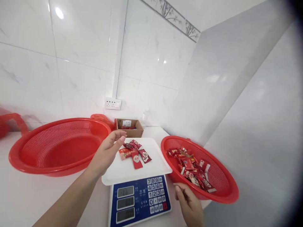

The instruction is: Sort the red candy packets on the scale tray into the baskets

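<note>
My left hand (107, 151) hovers over the left edge of the scale's white tray (151, 171). Its fingers are loosely bent, the thumb slightly apart, and no object shows between them. Just past the fingertips, several small red wrapped snack packets (136, 160) lie in a loose pile on the tray. My right hand (190, 205) is by the near rim of the right red basket (222, 176), right of the scale's keypad. Its fingers are loosely curled with nothing visible in them. Inside that basket is a heap of similar red packets (189, 164).
The blue digital scale (140, 198) stands in front, with lit displays. At left is a large red mesh basket (63, 151). Behind the tray sit a small cardboard box (136, 132), a red plastic bag (103, 119) and a clear bottle (144, 118). A tiled wall (82, 88) bounds the back.
</note>
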Demonstrator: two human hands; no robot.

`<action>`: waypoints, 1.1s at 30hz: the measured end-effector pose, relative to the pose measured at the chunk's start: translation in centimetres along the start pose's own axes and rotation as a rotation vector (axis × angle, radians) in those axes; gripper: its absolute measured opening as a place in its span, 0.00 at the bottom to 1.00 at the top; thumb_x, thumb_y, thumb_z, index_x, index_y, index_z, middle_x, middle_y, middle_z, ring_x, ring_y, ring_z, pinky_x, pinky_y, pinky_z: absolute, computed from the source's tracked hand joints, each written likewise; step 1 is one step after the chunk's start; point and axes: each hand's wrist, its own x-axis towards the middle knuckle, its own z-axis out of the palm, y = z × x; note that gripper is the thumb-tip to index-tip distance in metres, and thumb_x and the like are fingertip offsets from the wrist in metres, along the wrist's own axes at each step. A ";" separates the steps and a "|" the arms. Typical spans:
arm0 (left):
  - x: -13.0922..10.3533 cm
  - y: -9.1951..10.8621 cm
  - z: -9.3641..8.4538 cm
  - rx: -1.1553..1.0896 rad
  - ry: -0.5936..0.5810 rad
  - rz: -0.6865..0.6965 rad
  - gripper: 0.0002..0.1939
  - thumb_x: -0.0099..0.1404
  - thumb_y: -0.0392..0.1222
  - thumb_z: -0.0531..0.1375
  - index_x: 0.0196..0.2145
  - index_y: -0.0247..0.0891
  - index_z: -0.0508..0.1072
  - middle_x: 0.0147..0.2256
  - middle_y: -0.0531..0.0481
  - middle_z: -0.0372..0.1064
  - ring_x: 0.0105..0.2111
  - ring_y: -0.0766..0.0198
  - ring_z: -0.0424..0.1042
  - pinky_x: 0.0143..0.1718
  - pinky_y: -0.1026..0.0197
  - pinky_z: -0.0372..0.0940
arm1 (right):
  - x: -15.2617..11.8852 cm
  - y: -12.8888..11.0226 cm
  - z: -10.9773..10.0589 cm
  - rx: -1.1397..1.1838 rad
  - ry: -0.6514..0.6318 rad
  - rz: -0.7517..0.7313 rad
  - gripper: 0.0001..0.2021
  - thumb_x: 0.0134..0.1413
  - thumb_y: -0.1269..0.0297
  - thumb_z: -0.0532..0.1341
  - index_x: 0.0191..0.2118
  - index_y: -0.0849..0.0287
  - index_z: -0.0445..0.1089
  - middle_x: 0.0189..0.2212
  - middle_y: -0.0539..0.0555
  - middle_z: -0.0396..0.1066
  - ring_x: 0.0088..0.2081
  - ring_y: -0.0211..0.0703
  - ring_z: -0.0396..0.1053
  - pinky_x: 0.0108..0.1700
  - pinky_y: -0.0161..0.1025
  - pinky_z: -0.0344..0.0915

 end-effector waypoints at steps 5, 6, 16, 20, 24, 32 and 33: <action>-2.3 -0.6 -0.1 0.104 -0.013 -0.041 0.19 0.65 0.58 0.57 0.44 0.41 0.69 0.47 0.45 0.71 0.49 0.53 0.69 0.49 0.53 0.65 | -0.8 3.5 1.8 0.076 -0.124 0.078 0.26 0.54 0.38 0.53 0.27 0.57 0.71 0.23 0.55 0.74 0.26 0.47 0.72 0.29 0.39 0.70; -3.0 -0.7 -0.2 0.142 -0.013 -0.046 0.19 0.65 0.57 0.56 0.44 0.41 0.69 0.48 0.45 0.70 0.50 0.53 0.69 0.49 0.53 0.65 | -0.7 3.7 2.0 0.081 -0.129 0.086 0.25 0.55 0.39 0.52 0.28 0.56 0.71 0.25 0.55 0.75 0.28 0.48 0.73 0.32 0.39 0.70; -10.3 -0.8 -1.0 0.277 0.020 -0.135 0.17 0.65 0.56 0.55 0.44 0.42 0.69 0.50 0.43 0.69 0.50 0.52 0.69 0.53 0.50 0.64 | -1.7 3.3 2.2 0.021 -0.118 0.078 0.20 0.56 0.45 0.51 0.32 0.55 0.71 0.29 0.54 0.77 0.32 0.49 0.74 0.36 0.41 0.68; -12.1 -1.2 -1.0 0.256 0.008 -0.157 0.17 0.66 0.56 0.55 0.44 0.42 0.70 0.47 0.44 0.70 0.50 0.53 0.70 0.53 0.50 0.64 | -1.6 3.0 2.3 -0.008 -0.097 0.067 0.20 0.54 0.45 0.50 0.33 0.54 0.71 0.31 0.55 0.78 0.33 0.51 0.75 0.37 0.43 0.68; -13.1 -1.0 -1.3 0.275 -0.006 -0.163 0.15 0.66 0.55 0.55 0.41 0.43 0.72 0.43 0.47 0.72 0.48 0.53 0.71 0.50 0.51 0.66 | -1.5 3.1 2.3 -0.020 -0.101 0.067 0.20 0.53 0.44 0.51 0.32 0.53 0.71 0.29 0.55 0.78 0.31 0.52 0.75 0.35 0.43 0.68; -10.6 -0.2 -1.8 0.471 -0.094 -0.172 0.13 0.66 0.52 0.54 0.40 0.44 0.72 0.42 0.48 0.74 0.43 0.56 0.73 0.44 0.54 0.68 | -1.6 3.6 2.1 -0.028 -0.130 0.140 0.19 0.52 0.44 0.52 0.32 0.51 0.72 0.30 0.53 0.79 0.32 0.52 0.76 0.33 0.41 0.68; -9.7 -0.2 -1.9 0.504 -0.108 -0.168 0.12 0.66 0.52 0.54 0.40 0.44 0.72 0.43 0.48 0.74 0.42 0.56 0.73 0.44 0.55 0.68 | -1.6 3.6 2.1 -0.024 -0.134 0.151 0.19 0.51 0.44 0.52 0.32 0.51 0.72 0.29 0.53 0.79 0.32 0.51 0.75 0.33 0.40 0.68</action>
